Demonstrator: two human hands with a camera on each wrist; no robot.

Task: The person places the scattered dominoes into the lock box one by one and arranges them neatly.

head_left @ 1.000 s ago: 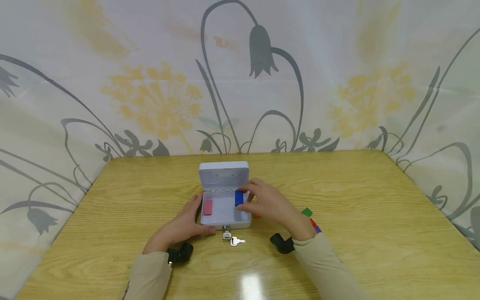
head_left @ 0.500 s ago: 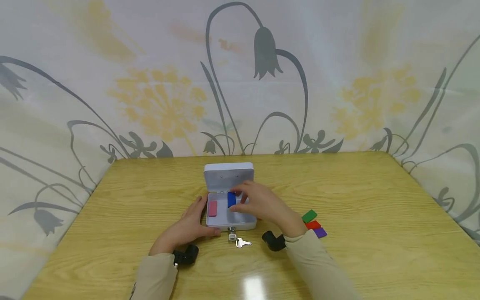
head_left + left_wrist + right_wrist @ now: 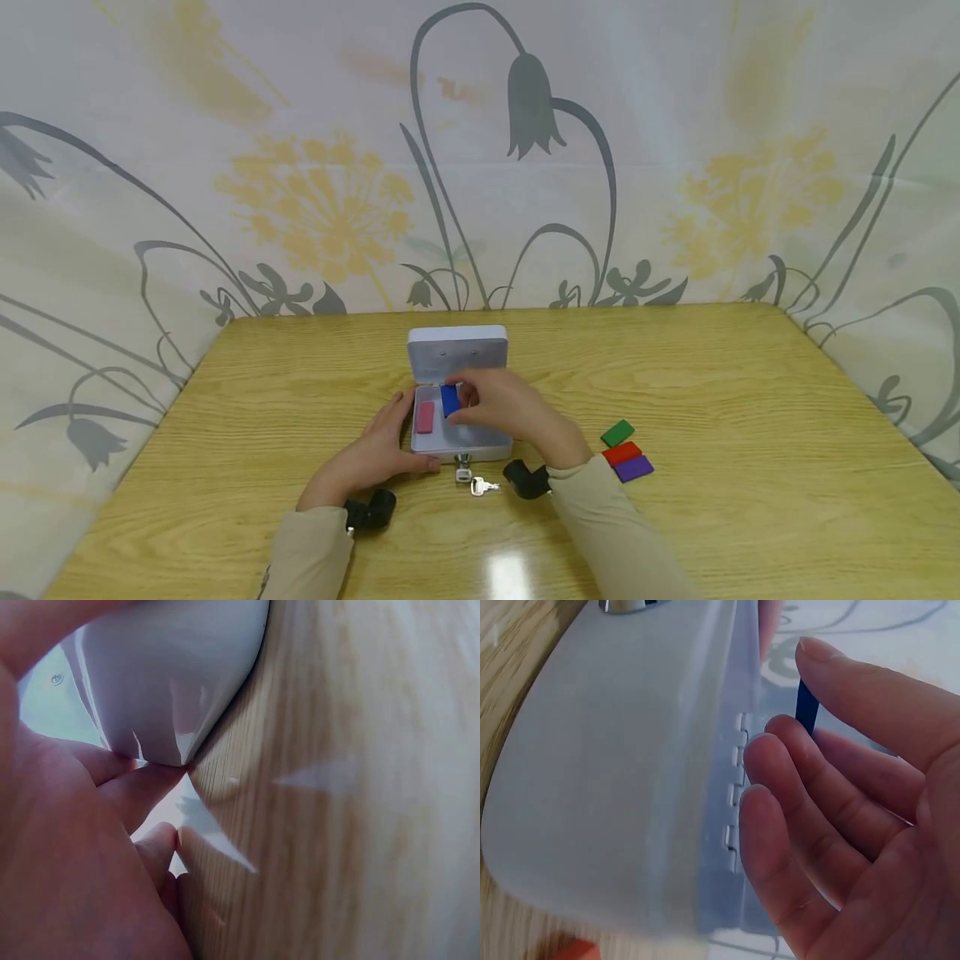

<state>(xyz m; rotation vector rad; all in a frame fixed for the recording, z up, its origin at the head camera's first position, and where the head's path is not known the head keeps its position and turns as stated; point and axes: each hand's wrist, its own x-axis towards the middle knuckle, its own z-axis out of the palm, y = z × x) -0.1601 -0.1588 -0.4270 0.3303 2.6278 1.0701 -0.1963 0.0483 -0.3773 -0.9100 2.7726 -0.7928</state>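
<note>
A small white cash box (image 3: 462,453) stands on the table with its lid (image 3: 457,333) raised. My left hand (image 3: 378,450) holds its left side, thumb along the front wall and fingers by the back left; in the left wrist view the fingertips touch the box's side. Thumb and fingers of my right hand (image 3: 510,408) pinch a flat blue block (image 3: 450,401) over the inside of the box. A pink block (image 3: 425,417) lies within, at the left wall. One key (image 3: 463,474) sits in the front lock, and a loose key (image 3: 484,486) lies before it.
Right of the box, green (image 3: 617,432), red (image 3: 622,453) and purple (image 3: 634,468) blocks lie close together on the wooden table (image 3: 712,400). An orange piece (image 3: 576,949) shows beside the box in the right wrist view. A flower-patterned sheet (image 3: 637,167) hangs behind.
My right hand has carried the blue block leftward inside the box, towards the pink one. The left hand keeps its place on the box. The view has shifted slightly.
</note>
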